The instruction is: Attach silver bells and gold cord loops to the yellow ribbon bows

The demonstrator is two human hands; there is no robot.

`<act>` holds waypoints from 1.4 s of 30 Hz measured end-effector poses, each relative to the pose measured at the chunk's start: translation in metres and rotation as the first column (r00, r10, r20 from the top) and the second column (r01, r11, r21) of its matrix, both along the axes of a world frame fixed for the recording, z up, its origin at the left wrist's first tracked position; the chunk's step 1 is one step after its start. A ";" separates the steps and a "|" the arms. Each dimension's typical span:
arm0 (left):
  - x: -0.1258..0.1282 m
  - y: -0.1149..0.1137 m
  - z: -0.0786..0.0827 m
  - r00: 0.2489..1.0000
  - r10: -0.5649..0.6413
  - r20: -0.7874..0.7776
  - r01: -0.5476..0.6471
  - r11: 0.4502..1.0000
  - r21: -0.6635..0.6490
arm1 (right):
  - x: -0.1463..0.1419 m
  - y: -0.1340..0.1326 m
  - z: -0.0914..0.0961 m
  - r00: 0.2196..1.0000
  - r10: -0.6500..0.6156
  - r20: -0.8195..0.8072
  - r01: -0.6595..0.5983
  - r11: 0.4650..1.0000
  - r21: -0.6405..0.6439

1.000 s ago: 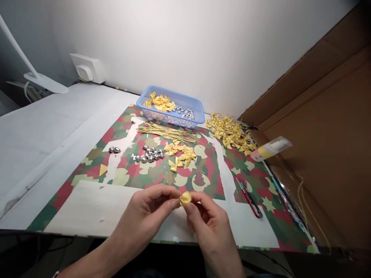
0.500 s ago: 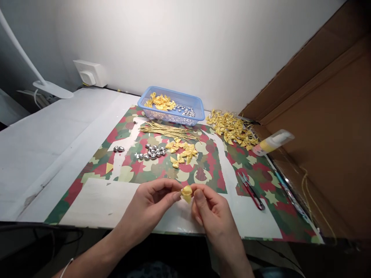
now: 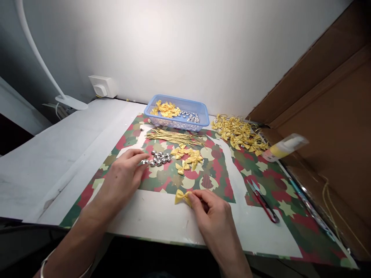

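My right hand (image 3: 213, 214) pinches a yellow ribbon bow (image 3: 182, 196) by one loop, just above the white patch near the table's front edge. My left hand (image 3: 124, 175) is at the left end of a cluster of shiny silver beads (image 3: 159, 159), thumb and fingers apart around the endmost ones. Whether its fingertips touch a bead, I cannot tell. Several loose yellow bows (image 3: 191, 157) lie to the right of the beads. Behind them is a bundle of thin gold cords (image 3: 172, 136).
A blue basket (image 3: 204, 120) with bows and silver beads stands against the wall. At the back right lies a heap of corded bows (image 3: 239, 133). Red-handled snips (image 3: 265, 204) and a tipped bottle (image 3: 275, 152) are on the right, beside a cardboard panel (image 3: 333, 116).
My left hand has let go of the bow and moved left and forward to the silver beads. The right hand keeps the bow, now turned with its loops sideways. The view has shifted slightly.
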State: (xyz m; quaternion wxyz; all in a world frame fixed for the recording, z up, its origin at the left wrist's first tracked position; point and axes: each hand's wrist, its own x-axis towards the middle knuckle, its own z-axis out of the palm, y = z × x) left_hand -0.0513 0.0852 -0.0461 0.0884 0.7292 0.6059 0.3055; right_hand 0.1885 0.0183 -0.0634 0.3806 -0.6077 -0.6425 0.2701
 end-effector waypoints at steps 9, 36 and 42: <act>0.006 0.015 -0.019 0.996 -0.066 -0.067 0.066 0.998 -0.001 | 0.003 -0.017 -0.011 0.959 -0.091 -0.270 0.121 0.988 0.098; 0.057 -0.062 -0.009 0.252 0.106 0.962 0.600 0.762 -0.241 | -0.010 -0.029 -0.007 0.979 0.100 -0.180 -0.033 0.940 0.340; 0.056 -0.062 -0.012 0.260 0.088 0.962 0.607 0.760 -0.233 | -0.009 -0.031 -0.008 0.989 0.081 -0.124 -0.035 0.942 0.334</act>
